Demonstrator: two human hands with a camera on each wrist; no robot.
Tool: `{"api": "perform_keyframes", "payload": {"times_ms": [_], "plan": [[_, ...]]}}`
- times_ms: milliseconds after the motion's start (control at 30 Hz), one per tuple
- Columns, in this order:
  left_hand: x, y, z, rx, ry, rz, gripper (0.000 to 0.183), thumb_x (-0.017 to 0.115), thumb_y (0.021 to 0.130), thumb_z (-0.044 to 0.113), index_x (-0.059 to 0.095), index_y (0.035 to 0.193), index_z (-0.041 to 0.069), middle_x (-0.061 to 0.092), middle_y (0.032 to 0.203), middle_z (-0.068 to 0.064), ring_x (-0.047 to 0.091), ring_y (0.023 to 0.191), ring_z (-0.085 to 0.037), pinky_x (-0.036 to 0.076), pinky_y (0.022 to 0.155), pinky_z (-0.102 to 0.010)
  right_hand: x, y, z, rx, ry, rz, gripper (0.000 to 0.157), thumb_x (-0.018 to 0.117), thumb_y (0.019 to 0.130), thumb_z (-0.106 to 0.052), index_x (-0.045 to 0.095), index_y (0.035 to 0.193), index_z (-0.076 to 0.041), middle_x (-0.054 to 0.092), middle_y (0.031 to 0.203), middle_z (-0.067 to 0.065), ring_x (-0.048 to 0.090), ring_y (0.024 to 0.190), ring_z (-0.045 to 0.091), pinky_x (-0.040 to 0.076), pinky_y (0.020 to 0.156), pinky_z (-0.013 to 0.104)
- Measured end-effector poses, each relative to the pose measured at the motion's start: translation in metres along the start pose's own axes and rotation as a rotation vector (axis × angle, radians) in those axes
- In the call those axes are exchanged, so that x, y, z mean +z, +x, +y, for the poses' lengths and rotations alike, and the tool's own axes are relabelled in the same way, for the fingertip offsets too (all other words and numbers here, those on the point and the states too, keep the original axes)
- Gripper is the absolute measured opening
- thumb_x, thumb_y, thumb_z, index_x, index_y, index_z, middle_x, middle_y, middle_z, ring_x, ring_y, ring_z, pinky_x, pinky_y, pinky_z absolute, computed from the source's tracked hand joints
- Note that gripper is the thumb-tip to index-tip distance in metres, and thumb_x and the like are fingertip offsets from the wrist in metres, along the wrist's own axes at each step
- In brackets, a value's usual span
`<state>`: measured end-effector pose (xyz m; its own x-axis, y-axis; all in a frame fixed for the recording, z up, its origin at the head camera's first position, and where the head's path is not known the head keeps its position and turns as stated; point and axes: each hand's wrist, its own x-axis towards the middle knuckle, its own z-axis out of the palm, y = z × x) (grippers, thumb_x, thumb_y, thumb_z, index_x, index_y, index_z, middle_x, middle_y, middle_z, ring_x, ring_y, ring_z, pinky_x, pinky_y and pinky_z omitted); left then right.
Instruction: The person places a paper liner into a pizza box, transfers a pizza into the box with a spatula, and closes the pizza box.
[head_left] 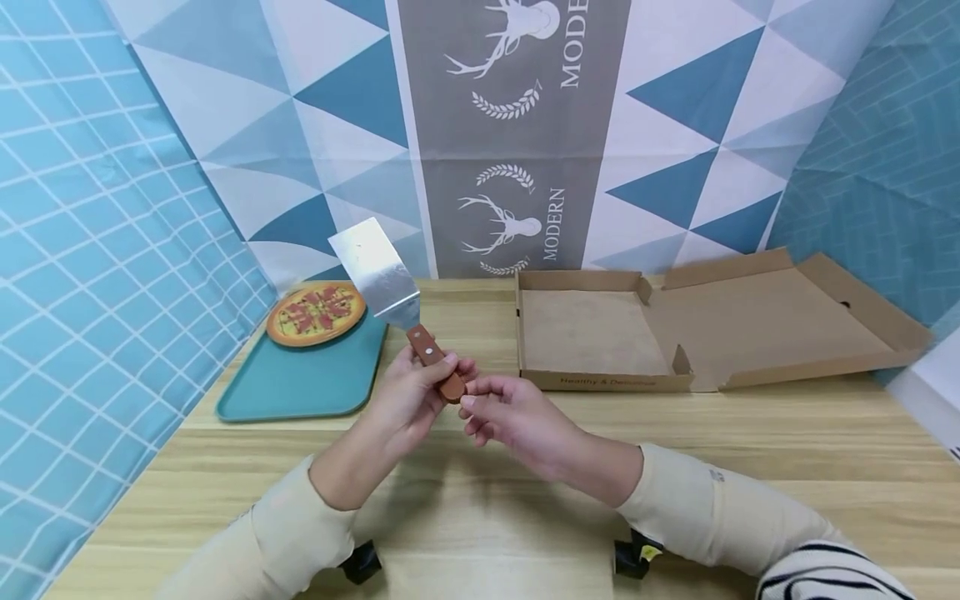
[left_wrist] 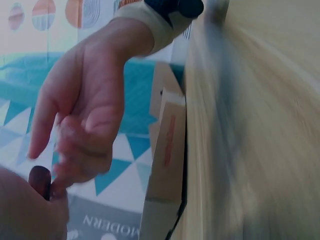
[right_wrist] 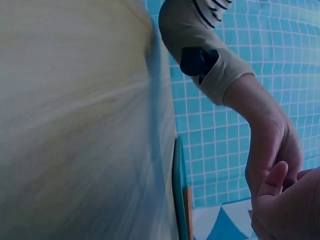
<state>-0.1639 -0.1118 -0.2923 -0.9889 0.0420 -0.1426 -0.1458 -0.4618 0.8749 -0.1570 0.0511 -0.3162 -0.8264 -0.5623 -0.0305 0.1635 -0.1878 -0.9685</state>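
Observation:
A metal turner (head_left: 378, 271) with a riveted brown wooden handle (head_left: 435, 358) is held up over the table, its blade tilted up and to the left. My left hand (head_left: 412, 396) grips the handle, thumb laid along it. The fingertips of my right hand (head_left: 517, 417) are at the butt of the handle; in the left wrist view the right hand (left_wrist: 90, 110) has its thumb and fingers apart near the dark handle end (left_wrist: 40, 181). From the right wrist, the left hand (right_wrist: 275, 150) is partly covered by the right hand (right_wrist: 292, 207).
A pizza (head_left: 317, 313) lies at the back of a teal tray (head_left: 300, 387) on the left. At the back right, a cardboard pizza box (head_left: 592, 329) stands with its lid (head_left: 772, 317) folded out to the right. A white object (head_left: 930, 392) is at the right edge.

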Motion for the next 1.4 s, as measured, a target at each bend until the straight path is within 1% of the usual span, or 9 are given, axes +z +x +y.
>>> {"api": "perform_keyframes", "payload": {"times_ms": [200,300,433,600,733,833,1100,1200,1400], "plan": [[-0.023,-0.002,0.016,-0.045,-0.014,-0.019,0.038,0.043,0.1,-0.005,0.026,0.131,0.01,0.048,0.107,-0.015,0.068,0.086,-0.018,0.053,0.089,-0.034,-0.01,0.012,0.0,0.002,-0.08,0.087,0.019,0.054,0.099,-0.006,0.051,0.113,0.006,0.055,0.096,0.011,0.056,0.079,0.019,0.049,0.068,0.026],[-0.038,-0.007,0.024,-0.087,-0.028,-0.023,0.038,0.044,0.101,-0.002,0.026,0.132,0.009,0.053,0.105,-0.015,0.068,0.087,-0.018,0.053,0.088,-0.034,-0.014,0.022,0.002,0.01,-0.088,0.128,0.018,0.053,0.098,-0.004,0.051,0.114,0.004,0.055,0.095,0.01,0.056,0.078,0.018,0.049,0.067,0.026],[-0.06,-0.015,0.035,-0.138,-0.081,-0.024,0.031,0.046,0.101,0.002,0.031,0.128,0.007,0.058,0.095,-0.012,0.067,0.083,-0.018,0.055,0.083,-0.031,-0.019,0.038,0.006,-0.002,-0.092,0.177,0.02,0.052,0.097,0.002,0.048,0.117,0.005,0.055,0.091,0.01,0.056,0.075,0.017,0.049,0.065,0.024],[-0.092,-0.022,0.044,-0.113,-0.125,-0.037,0.02,0.049,0.101,0.005,0.039,0.118,0.003,0.059,0.088,-0.01,0.063,0.076,-0.015,0.055,0.072,-0.024,-0.02,0.06,0.01,-0.003,-0.129,0.205,0.024,0.053,0.096,0.004,0.048,0.119,0.007,0.056,0.094,0.015,0.057,0.074,0.017,0.051,0.063,0.024],[-0.117,-0.029,0.051,-0.084,-0.164,-0.041,0.008,0.05,0.1,0.001,0.051,0.108,0.001,0.061,0.086,-0.011,0.063,0.074,-0.015,0.054,0.068,-0.022,-0.015,0.083,0.013,0.025,-0.186,0.201,0.03,0.055,0.095,0.002,0.047,0.123,0.008,0.057,0.1,0.018,0.058,0.076,0.021,0.053,0.065,0.025],[-0.134,-0.035,0.057,-0.089,-0.198,-0.038,0.01,0.05,0.099,-0.001,0.059,0.103,-0.001,0.062,0.086,-0.012,0.065,0.074,-0.015,0.055,0.066,-0.021,-0.009,0.102,0.015,0.053,-0.207,0.199,0.033,0.055,0.095,0.001,0.046,0.126,0.01,0.057,0.102,0.018,0.06,0.077,0.022,0.054,0.066,0.026],[-0.162,-0.056,0.068,-0.173,-0.252,0.012,0.023,0.048,0.1,-0.002,0.071,0.095,-0.002,0.069,0.089,-0.013,0.068,0.075,-0.015,0.055,0.068,-0.02,0.021,0.145,0.022,0.095,-0.289,0.159,0.031,0.058,0.093,0.002,0.051,0.121,0.013,0.06,0.097,0.017,0.062,0.072,0.02,0.057,0.067,0.027],[-0.165,-0.062,0.068,-0.204,-0.21,0.012,0.022,0.049,0.1,-0.001,0.071,0.096,-0.002,0.068,0.089,-0.012,0.068,0.073,-0.014,0.055,0.068,-0.019,0.031,0.153,0.026,0.067,-0.444,0.108,0.032,0.059,0.091,0.002,0.054,0.12,0.012,0.061,0.096,0.015,0.061,0.074,0.02,0.056,0.07,0.028],[-0.171,-0.073,0.068,-0.266,-0.149,-0.031,0.024,0.047,0.1,0.001,0.071,0.098,-0.001,0.069,0.091,-0.011,0.068,0.072,-0.011,0.054,0.068,-0.018,0.047,0.152,0.035,-0.083,-1.115,-0.045,0.037,0.06,0.094,-0.008,0.057,0.129,0.001,0.058,0.122,0.01,0.056,0.102,0.015,0.047,0.09,0.024]]}}
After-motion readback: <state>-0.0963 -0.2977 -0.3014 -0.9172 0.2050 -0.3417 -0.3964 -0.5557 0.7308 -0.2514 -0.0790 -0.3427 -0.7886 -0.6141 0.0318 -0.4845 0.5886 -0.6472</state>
